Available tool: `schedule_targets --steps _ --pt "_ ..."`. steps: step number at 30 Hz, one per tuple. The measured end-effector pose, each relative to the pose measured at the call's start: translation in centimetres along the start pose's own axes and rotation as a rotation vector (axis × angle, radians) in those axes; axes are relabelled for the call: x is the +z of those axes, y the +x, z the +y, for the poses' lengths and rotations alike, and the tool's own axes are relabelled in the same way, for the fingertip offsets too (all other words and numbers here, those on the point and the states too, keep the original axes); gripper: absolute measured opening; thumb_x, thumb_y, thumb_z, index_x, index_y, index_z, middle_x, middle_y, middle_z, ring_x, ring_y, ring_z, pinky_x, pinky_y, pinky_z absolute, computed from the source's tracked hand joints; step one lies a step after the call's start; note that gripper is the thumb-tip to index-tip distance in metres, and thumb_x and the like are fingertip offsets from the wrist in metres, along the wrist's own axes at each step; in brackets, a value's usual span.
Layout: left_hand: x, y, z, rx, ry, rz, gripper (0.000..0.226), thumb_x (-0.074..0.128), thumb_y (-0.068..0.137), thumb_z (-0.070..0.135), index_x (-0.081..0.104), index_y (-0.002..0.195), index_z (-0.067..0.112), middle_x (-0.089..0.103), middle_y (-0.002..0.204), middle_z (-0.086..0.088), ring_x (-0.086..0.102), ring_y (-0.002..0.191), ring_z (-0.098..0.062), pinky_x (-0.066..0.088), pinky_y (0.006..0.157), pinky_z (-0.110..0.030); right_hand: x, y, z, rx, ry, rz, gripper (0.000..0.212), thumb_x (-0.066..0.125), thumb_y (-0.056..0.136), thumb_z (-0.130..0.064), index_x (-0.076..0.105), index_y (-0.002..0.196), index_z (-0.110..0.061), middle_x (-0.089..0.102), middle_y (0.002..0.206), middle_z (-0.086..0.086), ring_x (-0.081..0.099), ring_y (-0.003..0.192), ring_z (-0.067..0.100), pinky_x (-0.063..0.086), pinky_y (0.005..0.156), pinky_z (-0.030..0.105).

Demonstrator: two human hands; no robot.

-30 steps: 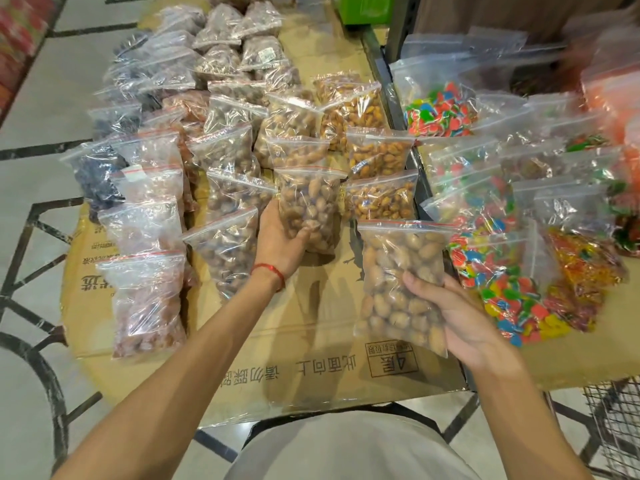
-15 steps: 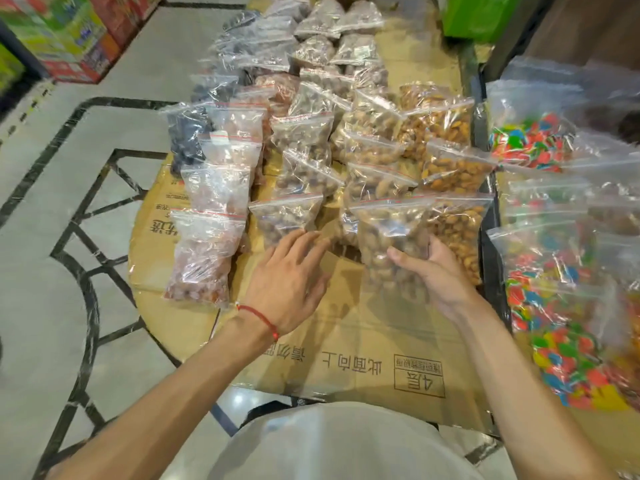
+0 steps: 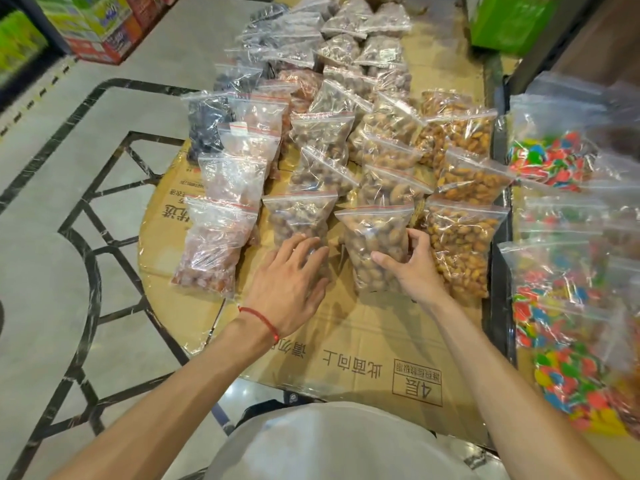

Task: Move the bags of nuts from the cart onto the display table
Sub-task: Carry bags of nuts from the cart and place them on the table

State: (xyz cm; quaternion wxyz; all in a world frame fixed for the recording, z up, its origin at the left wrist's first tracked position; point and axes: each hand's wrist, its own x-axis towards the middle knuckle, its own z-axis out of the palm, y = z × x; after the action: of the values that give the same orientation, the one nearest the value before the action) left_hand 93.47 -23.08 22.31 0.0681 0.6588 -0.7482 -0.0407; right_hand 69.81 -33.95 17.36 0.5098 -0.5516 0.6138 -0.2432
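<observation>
Starting nearest us, both hands work over the near part of the desk [image 3: 221, 327], which is topped with flattened cardboard [image 3: 363, 341]. Our left hand [image 3: 294, 289] lies flat, fingers straight, on the lower end of a dark-nut bag [image 3: 298, 216]; it presses and grasps nothing. Our right hand [image 3: 415, 271] grips the low right side of the bag of nuts [image 3: 374, 237], thumb across the front and fingers curled round the edge. That bag sits at the near end of its column. We cannot tell whether it rests fully on the cardboard. The cart is out of view.

We judge the first risk to be the grip itself. The film looks slick and the nuts are loose, so a hold low on one side may let the bag twist and land crooked.

Next, it touches the orange-nut bag [image 3: 460, 247] to its right. A sideways shove could push that one towards the dark gap beside the candy bags [image 3: 561, 306].

Weight from our flat palm could skid the dark-nut bag across the cardboard.

At the left, a pale bag [image 3: 211, 247] lies close to the desk's edge, so a knock might send it to the floor [image 3: 69, 271].

Farther off, the rows overlap like shingles. If we push the bag too far in, it could ruck up the bags behind it.
</observation>
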Motion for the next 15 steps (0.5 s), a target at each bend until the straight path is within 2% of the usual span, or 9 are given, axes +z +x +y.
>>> schedule_targets --steps 2,3,5,8,12,15 --pt "0.1 0.0 0.1 0.014 0.029 -0.002 0.046 0.050 0.102 0.044 0.053 0.141 0.019 0.055 0.146 -0.005 0.045 0.141 -0.027 0.047 0.107 -0.046 -0.2 0.0 1.1 -0.011 -0.048 0.032 0.101 0.086 0.057 -0.080 0.050 0.137 -0.031 0.056 0.141 0.000 0.056 0.131 0.019 0.049 0.113 0.049" --pt "0.1 0.0 0.1 0.018 0.047 -0.006 0.047 0.050 0.101 0.044 0.053 0.141 0.019 0.055 0.146 -0.004 0.045 0.141 -0.027 0.047 0.107 -0.045 -0.2 -0.3 1.1 -0.017 -0.080 0.037 0.101 0.082 0.060 -0.082 0.051 0.141 -0.030 0.055 0.142 -0.001 0.056 0.131 0.019 0.049 0.113 0.050" --pt "0.2 0.1 0.2 0.023 0.069 -0.017 0.048 0.049 0.102 0.045 0.053 0.142 0.019 0.055 0.146 -0.004 0.045 0.141 -0.027 0.046 0.107 -0.045 -0.3 -1.4 0.6 -0.038 -0.145 0.057 0.094 0.078 0.074 -0.073 0.048 0.150 -0.026 0.051 0.147 0.000 0.053 0.135 0.020 0.047 0.115 0.050" --pt "0.2 0.1 0.3 0.017 0.087 -0.026 0.050 0.045 0.102 0.046 0.052 0.143 0.019 0.055 0.146 -0.005 0.046 0.141 -0.027 0.046 0.107 -0.046 -0.4 -3.2 0.1 -0.103 -0.242 0.131 0.076 0.074 0.095 -0.048 0.041 0.157 -0.018 0.046 0.152 0.002 0.050 0.137 0.020 0.044 0.117 0.046" --pt "0.0 0.2 0.7 0.029 0.110 -0.026 0.049 0.047 0.101 0.044 0.053 0.142 0.017 0.056 0.145 -0.006 0.047 0.140 -0.029 0.047 0.106 -0.047 -1.2 -5.4 0.1 -0.270 -0.424 0.236 0.058 0.068 0.100 -0.040 0.049 0.151 -0.017 0.049 0.147 -0.001 0.050 0.130 0.014 0.044 0.103 0.032" --pt "-0.4 0.3 1.1 0.034 0.139 -0.019 0.049 0.048 0.100 0.043 0.054 0.141 0.017 0.057 0.144 -0.006 0.049 0.137 -0.029 0.049 0.103 -0.046 -1.9 -6.6 -0.4 -0.443 -0.622 0.249 0.051 0.066 0.099 -0.040 0.058 0.142 -0.015 0.057 0.140 0.001 0.054 0.124 0.015 0.051 0.098 0.035"
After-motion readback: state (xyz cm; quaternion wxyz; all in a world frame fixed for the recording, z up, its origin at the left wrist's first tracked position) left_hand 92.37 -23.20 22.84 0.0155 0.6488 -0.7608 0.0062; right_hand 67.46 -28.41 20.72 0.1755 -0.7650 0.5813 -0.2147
